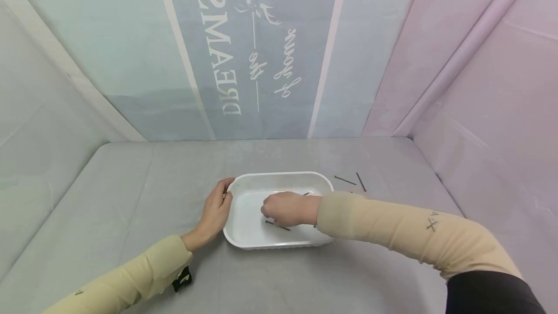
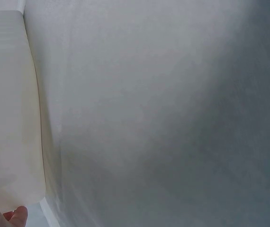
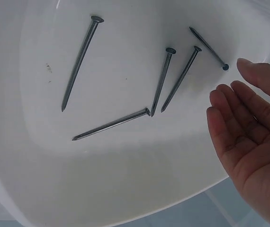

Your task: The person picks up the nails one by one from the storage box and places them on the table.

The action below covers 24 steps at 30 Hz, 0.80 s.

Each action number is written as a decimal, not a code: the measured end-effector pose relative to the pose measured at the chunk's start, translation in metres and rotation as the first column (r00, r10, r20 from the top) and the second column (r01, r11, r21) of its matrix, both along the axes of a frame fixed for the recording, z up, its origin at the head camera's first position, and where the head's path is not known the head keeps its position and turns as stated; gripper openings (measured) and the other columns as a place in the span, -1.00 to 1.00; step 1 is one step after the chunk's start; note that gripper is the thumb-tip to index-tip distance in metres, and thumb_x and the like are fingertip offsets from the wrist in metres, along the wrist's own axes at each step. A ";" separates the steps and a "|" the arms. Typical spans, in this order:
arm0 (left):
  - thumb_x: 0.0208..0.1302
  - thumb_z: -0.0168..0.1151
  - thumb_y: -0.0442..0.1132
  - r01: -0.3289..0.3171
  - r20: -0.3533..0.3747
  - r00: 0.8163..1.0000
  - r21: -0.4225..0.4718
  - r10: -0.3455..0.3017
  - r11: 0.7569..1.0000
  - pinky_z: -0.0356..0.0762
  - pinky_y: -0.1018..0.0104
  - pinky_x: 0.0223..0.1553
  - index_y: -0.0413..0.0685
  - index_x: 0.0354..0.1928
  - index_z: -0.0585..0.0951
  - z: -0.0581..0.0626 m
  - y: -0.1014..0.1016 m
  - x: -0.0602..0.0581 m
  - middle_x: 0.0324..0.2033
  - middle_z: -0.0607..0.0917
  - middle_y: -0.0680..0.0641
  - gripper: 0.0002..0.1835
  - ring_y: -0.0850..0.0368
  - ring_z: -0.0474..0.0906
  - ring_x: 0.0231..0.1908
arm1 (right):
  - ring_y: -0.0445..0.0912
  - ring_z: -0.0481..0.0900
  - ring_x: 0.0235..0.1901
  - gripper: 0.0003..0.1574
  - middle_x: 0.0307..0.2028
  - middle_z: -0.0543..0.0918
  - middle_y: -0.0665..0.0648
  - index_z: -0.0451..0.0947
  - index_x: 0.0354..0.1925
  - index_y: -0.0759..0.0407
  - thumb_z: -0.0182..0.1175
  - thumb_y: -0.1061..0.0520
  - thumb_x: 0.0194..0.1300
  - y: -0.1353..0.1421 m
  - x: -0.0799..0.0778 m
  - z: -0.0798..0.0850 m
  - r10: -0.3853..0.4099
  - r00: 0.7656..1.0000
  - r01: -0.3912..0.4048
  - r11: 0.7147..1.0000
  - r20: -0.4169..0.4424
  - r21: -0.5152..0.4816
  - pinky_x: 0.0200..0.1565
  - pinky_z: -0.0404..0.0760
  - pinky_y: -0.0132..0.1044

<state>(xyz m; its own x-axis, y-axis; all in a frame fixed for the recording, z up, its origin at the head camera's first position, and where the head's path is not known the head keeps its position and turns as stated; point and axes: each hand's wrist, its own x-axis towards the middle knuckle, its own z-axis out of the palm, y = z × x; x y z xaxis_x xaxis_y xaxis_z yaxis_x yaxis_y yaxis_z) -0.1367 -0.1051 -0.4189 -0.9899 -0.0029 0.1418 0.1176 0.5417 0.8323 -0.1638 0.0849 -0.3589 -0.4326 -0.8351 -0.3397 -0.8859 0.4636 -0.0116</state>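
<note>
A white rectangular dish (image 1: 244, 227) holds several grey metal nails (image 3: 80, 65), lying scattered over its floor. My left hand (image 1: 214, 212) grips the dish at its left end, thumb near the rim and fingers around the far corner. In the left wrist view only fingertips (image 2: 19, 216) show, beside the dish's pale wall (image 2: 9, 104). Inside the dish, my right hand (image 1: 285, 209) hovers low with loosely bent fingers and nothing in them. The right wrist view has its thumb close to the head of a smaller-looking nail (image 3: 209, 48).
Two more nails lie on the grey cloth right of the dish: one nail (image 1: 345, 180) slants sideways, another nail (image 1: 361, 181) points toward me. The right sleeve (image 1: 392, 212) passes over the dish's right end. A printed cloth wall (image 1: 270, 125) stands behind.
</note>
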 end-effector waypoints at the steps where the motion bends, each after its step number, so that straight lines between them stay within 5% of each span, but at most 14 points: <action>1: 0.34 -0.22 -0.39 0.000 0.000 1.000 -0.003 0.000 1.000 0.42 0.08 -0.05 -0.29 0.19 0.30 0.000 0.000 0.000 -0.01 0.49 -0.24 -0.61 -0.06 0.45 -0.04 | -0.19 0.29 -0.52 -0.92 -0.52 0.46 -0.04 0.52 -0.46 0.11 0.22 0.27 0.06 -0.001 0.000 -0.001 -0.005 1.000 0.005 1.000 0.000 0.007 -0.43 0.39 -0.40; 24: 0.34 -0.23 -0.39 0.012 -0.007 1.000 -0.008 -0.012 1.000 0.44 0.10 -0.09 -0.28 0.19 0.30 -0.001 -0.004 0.001 -0.03 0.51 -0.22 -0.61 -0.04 0.46 -0.08 | -0.20 0.34 -0.53 -0.92 -0.47 0.51 0.00 0.50 -0.37 0.15 0.18 0.29 0.11 -0.014 0.006 -0.016 -0.058 0.998 0.059 0.997 -0.024 0.054 -0.46 0.41 -0.43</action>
